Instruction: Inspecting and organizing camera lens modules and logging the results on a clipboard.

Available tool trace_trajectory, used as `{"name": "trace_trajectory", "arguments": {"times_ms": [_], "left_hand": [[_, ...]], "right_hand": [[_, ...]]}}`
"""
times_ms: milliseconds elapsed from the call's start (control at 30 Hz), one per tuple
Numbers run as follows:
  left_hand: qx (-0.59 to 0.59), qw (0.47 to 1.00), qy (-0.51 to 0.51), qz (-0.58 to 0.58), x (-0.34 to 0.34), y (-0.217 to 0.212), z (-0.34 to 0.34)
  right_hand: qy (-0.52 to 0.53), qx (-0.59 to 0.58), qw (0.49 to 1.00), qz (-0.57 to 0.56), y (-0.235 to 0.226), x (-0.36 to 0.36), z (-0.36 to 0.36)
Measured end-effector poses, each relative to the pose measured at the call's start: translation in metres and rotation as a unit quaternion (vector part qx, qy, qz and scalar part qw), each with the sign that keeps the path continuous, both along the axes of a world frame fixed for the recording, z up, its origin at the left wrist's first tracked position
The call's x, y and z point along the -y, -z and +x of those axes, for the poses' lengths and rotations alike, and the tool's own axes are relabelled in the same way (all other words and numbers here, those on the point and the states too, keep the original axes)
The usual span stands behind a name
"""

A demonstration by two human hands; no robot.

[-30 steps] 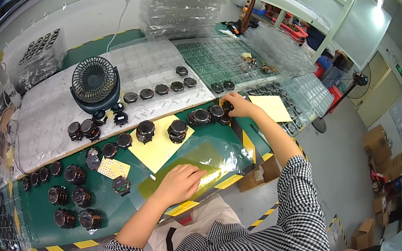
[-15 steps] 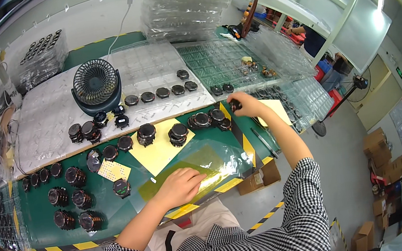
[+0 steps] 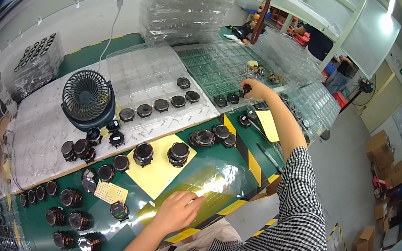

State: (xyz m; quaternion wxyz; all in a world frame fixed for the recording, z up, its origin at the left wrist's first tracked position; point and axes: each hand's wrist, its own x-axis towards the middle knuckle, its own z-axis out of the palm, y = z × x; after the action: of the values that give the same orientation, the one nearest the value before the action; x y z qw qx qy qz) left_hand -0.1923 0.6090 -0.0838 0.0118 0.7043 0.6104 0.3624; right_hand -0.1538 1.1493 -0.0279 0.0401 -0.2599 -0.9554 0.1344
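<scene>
Head view: the right hand (image 3: 255,88) has moved up from the row of black round parts mid-frame to the clear tray (image 3: 234,66) at upper centre, its grip pinched on a small black part (image 3: 246,88), arm stretched forward. The left hand (image 3: 177,210) stays flat, fingers released, pressing the yellow film sheet (image 3: 203,188) on the bench (image 3: 38,230), lower centre.
</scene>
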Motion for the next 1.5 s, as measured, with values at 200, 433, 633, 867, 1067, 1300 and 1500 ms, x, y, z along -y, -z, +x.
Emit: {"name": "trace_trajectory", "arguments": {"times_ms": [200, 433, 633, 867, 1067, 1300, 1500], "left_hand": [[-0.002, 1.0, -0.001, -0.024, -0.003, -0.001, -0.005], [0.021, 0.999, 0.003, -0.032, -0.003, -0.001, -0.008], [0.018, 0.998, 0.003, -0.064, -0.003, -0.004, -0.006], [0.028, 0.997, 0.003, -0.073, -0.004, -0.003, -0.006], [0.017, 0.998, -0.005, -0.055, -0.003, -0.008, -0.004], [0.02, 1.0, -0.012, -0.016, -0.002, -0.001, 0.0], [0.019, 1.0, -0.002, -0.002, 0.002, 0.003, 0.001]], "right_hand": [[-0.042, -0.041, 0.998, 0.006, -0.003, -0.034, 0.018], [0.035, -0.046, 0.998, -0.017, -0.004, -0.046, 0.025], [0.089, -0.028, 0.995, 0.048, 0.015, -0.069, 0.038], [0.036, -0.212, 0.976, -0.019, 0.015, -0.023, 0.044], [-0.045, -0.051, 0.997, -0.046, 0.013, 0.064, 0.069], [-0.016, -0.02, 0.999, -0.029, 0.02, 0.072, 0.074], [0.014, -0.004, 0.999, -0.052, 0.013, 0.091, 0.068]]}}
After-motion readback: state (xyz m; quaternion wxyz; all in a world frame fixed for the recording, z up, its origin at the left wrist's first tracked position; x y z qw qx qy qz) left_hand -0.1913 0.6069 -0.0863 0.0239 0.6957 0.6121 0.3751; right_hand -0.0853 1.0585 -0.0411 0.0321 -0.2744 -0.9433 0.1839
